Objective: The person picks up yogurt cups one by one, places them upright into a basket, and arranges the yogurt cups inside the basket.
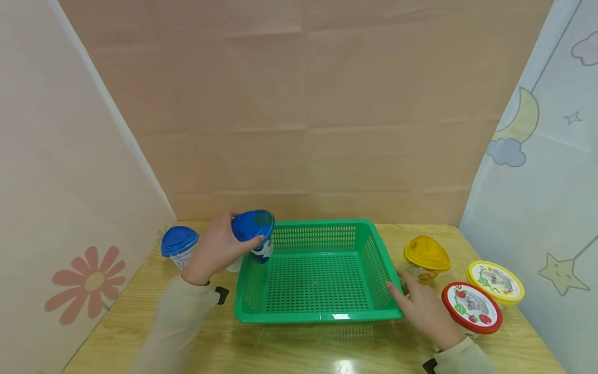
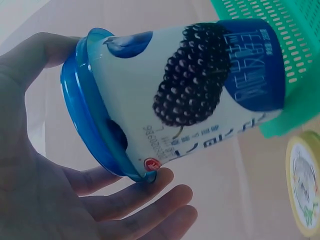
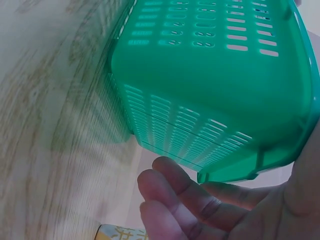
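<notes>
My left hand [image 1: 217, 249] grips a yogurt cup [image 2: 195, 85] by its blue lid, thumb on one side and fingers on the other. A blackberry is printed on the cup's white and blue side. In the head view, this cup overlaps the back left corner of a green plastic basket [image 1: 322, 316]. At the basket's right side, my right hand [image 1: 422, 311] holds the rim, its thumb on top and fingers outside below it. The right wrist view shows those fingers beside the slotted wall [image 3: 190, 85]. Nothing lies inside the basket.
Another blue-lidded cup [image 1: 180, 241] stands at the left on the wooden table [image 1: 280, 358]. Right of the basket are a yellow-lidded cup [image 1: 426, 253], a tub with a yellow-rimmed lid [image 1: 495, 281] and one with a red-rimmed lid [image 1: 472, 307]. Papered walls enclose the table.
</notes>
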### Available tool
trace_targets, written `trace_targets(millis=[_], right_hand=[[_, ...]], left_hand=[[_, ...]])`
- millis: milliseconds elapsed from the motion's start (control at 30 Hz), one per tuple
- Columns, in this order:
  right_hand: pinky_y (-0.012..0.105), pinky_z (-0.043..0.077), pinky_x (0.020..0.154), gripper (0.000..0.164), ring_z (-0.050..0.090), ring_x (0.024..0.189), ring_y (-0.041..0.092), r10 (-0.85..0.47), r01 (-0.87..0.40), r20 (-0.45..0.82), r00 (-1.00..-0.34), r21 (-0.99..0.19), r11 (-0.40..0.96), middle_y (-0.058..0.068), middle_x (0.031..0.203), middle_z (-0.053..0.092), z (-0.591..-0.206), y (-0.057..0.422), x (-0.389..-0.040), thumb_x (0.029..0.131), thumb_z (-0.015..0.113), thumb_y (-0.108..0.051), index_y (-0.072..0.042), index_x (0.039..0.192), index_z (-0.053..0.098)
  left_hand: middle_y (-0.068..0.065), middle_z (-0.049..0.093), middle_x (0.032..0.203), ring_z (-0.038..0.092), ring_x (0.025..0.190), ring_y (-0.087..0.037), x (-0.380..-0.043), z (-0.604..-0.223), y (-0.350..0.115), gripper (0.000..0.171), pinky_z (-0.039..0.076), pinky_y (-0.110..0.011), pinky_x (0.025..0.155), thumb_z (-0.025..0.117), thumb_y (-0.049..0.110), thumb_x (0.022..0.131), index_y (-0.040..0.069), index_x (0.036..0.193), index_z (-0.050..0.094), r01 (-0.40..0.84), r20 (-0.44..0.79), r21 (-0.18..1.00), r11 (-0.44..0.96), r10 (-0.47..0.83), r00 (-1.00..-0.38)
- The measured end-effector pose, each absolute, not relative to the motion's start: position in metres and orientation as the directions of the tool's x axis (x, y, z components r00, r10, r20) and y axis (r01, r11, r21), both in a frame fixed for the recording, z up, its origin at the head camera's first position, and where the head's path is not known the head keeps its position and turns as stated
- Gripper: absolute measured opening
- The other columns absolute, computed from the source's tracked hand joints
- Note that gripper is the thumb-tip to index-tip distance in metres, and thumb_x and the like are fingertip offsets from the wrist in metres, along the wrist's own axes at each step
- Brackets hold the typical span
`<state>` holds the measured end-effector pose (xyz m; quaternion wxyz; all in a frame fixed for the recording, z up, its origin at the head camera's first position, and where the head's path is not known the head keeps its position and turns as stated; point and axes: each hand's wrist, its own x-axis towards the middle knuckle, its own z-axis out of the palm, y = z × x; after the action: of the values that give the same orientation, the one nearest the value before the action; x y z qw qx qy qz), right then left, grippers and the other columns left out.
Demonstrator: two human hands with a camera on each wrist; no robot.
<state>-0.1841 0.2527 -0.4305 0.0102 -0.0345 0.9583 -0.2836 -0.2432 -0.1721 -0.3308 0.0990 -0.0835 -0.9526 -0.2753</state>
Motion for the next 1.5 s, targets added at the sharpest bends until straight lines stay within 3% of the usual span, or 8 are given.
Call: trace_targets(millis=[533, 933, 1233, 1500], right_hand=[[0.051, 0.055, 0.076, 0.075, 0.066, 0.096, 0.029, -0.064, -0.035, -0.034, -0.997, -0.543, 0.839, 0.018, 0.115, 0.068, -0.434, 0.252, -0.185, 0.103, 0.043, -0.057, 0.003, 0.148, 0.040], [0.052, 0.055, 0.079, 0.076, 0.067, 0.096, 0.027, -0.057, -0.026, -0.039, -0.998, -0.561, 0.827, 0.016, 0.114, 0.070, -0.432, 0.251, -0.186, 0.103, 0.042, -0.057, 0.005, 0.147, 0.040], [0.051, 0.055, 0.080, 0.077, 0.067, 0.096, 0.026, -0.051, -0.011, -0.054, -0.997, -0.568, 0.823, 0.014, 0.113, 0.070, -0.432, 0.251, -0.186, 0.103, 0.041, -0.058, 0.005, 0.148, 0.040], [0.057, 0.052, 0.086, 0.077, 0.066, 0.105, 0.032, -0.061, -0.019, -0.057, -0.996, -0.560, 0.828, 0.020, 0.122, 0.067, -0.436, 0.251, -0.185, 0.104, 0.039, -0.058, 0.004, 0.149, 0.039]], left_hand=[[-0.020, 0.062, 0.122, 0.065, 0.102, -0.034, -0.276, -0.352, -0.151, 0.076, 0.057, -0.048, 0.083, 0.078, 0.048, 0.080, -0.001, 0.131, 0.050, 0.251, 0.124, 0.476, 0.843, 0.218, -0.968], [-0.026, 0.053, 0.133, 0.060, 0.109, -0.036, -0.286, -0.364, -0.146, 0.087, 0.054, -0.051, 0.088, 0.079, 0.051, 0.078, -0.003, 0.139, 0.049, 0.174, -0.006, 0.378, 0.909, 0.191, -0.982], [-0.019, 0.058, 0.128, 0.060, 0.109, -0.032, -0.295, -0.362, -0.139, 0.088, 0.054, -0.048, 0.087, 0.083, 0.051, 0.075, -0.005, 0.137, 0.052, 0.202, -0.018, 0.343, 0.917, 0.222, -0.975], [-0.021, 0.056, 0.129, 0.058, 0.113, -0.034, -0.300, -0.366, -0.138, 0.089, 0.051, -0.051, 0.093, 0.085, 0.047, 0.075, -0.006, 0.137, 0.050, 0.180, -0.053, 0.387, 0.904, 0.217, -0.975]])
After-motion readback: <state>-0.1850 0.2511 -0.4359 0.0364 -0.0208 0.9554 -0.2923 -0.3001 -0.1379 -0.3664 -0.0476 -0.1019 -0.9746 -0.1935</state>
